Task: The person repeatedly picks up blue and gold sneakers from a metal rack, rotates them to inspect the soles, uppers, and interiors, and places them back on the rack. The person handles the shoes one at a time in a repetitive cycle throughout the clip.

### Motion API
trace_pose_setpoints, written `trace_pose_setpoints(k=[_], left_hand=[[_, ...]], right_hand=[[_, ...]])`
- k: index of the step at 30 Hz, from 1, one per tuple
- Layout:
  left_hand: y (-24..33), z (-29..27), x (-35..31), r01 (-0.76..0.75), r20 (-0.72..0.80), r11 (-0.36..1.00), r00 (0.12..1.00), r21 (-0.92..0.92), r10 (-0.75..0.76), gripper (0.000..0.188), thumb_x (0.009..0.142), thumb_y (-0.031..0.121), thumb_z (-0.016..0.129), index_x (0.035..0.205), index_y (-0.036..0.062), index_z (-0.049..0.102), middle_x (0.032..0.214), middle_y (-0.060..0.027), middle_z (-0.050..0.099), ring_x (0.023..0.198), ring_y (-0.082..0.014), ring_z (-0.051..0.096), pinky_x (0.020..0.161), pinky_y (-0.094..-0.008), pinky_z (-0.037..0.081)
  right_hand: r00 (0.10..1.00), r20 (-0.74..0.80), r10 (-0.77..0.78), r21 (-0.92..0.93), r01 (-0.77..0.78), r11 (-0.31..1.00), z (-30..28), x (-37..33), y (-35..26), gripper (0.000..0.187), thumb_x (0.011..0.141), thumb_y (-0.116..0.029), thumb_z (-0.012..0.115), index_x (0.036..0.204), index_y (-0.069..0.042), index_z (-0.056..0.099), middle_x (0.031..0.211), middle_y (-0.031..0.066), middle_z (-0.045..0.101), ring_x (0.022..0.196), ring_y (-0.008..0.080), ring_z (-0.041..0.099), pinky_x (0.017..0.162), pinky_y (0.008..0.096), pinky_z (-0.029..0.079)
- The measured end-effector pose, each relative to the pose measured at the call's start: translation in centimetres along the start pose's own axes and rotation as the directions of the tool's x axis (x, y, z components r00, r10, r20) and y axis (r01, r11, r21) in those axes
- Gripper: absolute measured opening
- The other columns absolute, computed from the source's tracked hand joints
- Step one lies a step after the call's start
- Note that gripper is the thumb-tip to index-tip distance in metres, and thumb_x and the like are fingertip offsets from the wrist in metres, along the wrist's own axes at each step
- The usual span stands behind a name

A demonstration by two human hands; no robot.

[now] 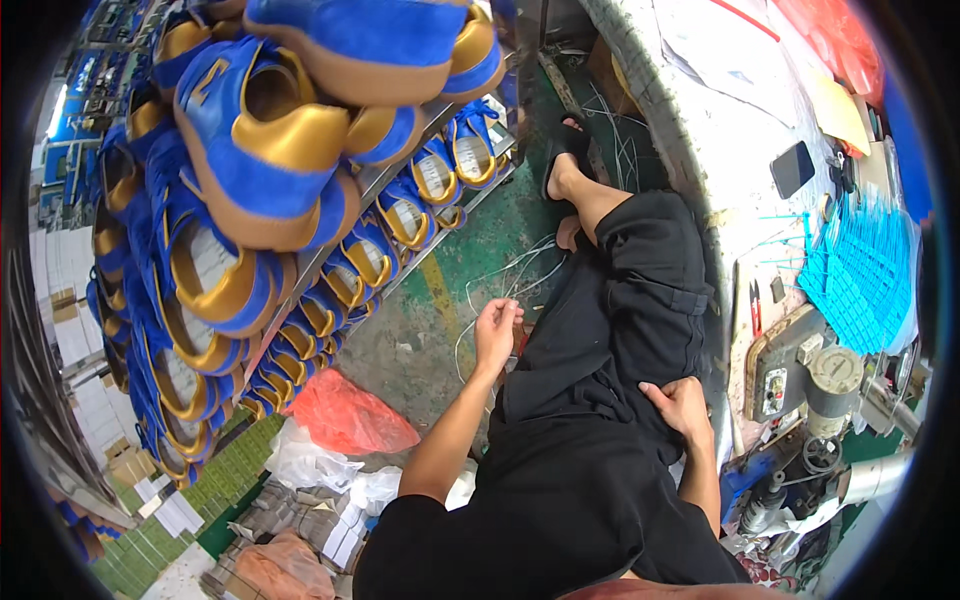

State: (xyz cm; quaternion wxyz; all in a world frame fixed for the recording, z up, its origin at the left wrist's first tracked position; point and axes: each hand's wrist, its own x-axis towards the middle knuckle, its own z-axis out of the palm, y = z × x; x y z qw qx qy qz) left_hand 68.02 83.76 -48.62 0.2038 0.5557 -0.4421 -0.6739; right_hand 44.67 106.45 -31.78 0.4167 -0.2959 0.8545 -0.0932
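My left hand [497, 335] hangs beside my left thigh, over the floor, with its fingers curled in. Whether anything small lies inside them is hidden. Thin pale cords [516, 270] loop across the floor near it. My right hand [682, 408] rests on my right thigh, thumb stretched out, the other fingers bent loosely against the black trousers [650, 300]; nothing shows in it. On the left, a tiered rack carries many blue and gold shoes [275, 160] with tan soles, neither hand touching them. A lower row of matching shoes [370, 260] sits beneath.
A worktable [740, 220] runs along my right, bearing a black phone [792, 170], blue plastic strips [858, 270], red-handled scissors [756, 305] and a machine [835, 375]. Red plastic [350, 415] and white bags [310, 460] lie on the floor at lower left.
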Motion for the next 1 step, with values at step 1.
trace_pose_setpoints(k=[1], left_hand=[[1.04, 0.80, 0.53, -0.007, 0.019, 0.999, 1.000, -0.044, 0.008, 0.021, 0.097, 0.021, 0.060, 0.102, 0.0013, 0.061, 0.090, -0.0075, 0.068, 0.080, -0.0123, 0.063, 0.075, -0.0265, 0.050]], right_hand=[[1.000, 0.005, 0.007, 0.006, -0.007, 1.000, -0.42, 0.55, -0.04, 0.057, 0.083, -0.040, 0.074, 0.053, 0.006, 0.059, 0.042, 0.0175, 0.046, 0.036, 0.0288, 0.047, 0.045, 0.0388, 0.041]])
